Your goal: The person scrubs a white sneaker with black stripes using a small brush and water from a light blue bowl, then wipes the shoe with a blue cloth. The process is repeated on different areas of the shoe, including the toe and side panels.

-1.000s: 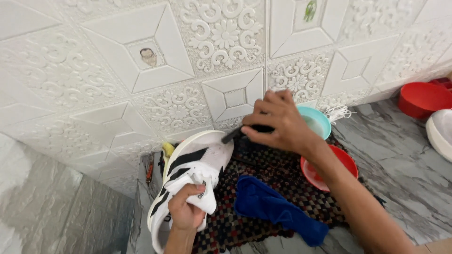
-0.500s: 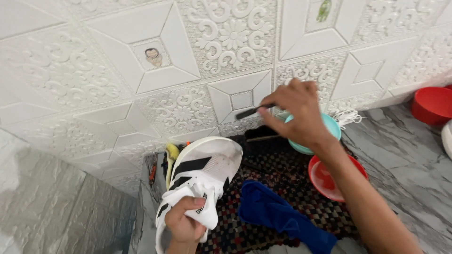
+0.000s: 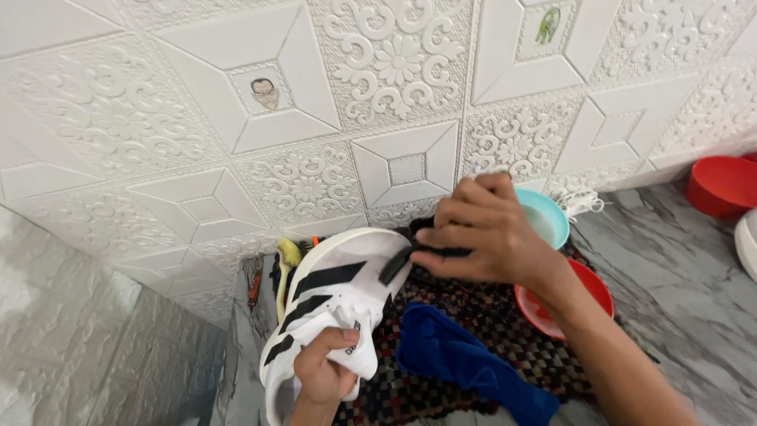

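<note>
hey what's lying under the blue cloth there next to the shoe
The blue cloth lies on a dark patterned mat, which sits on grey marbled floor. Whatever the cloth's folds cover cannot be seen. The white striped shoe also overlaps the mat's left part.

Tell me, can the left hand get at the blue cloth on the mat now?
Probably not at once: the left hand is closed on the white sneaker. The blue cloth lies uncovered just beside it.

I see a white shoe (image 3: pixel 331 304) with black stripes, tilted on its side at lower centre of the frame. A dark brush (image 3: pixel 406 256) presses against its sole edge, mid-frame.
</note>
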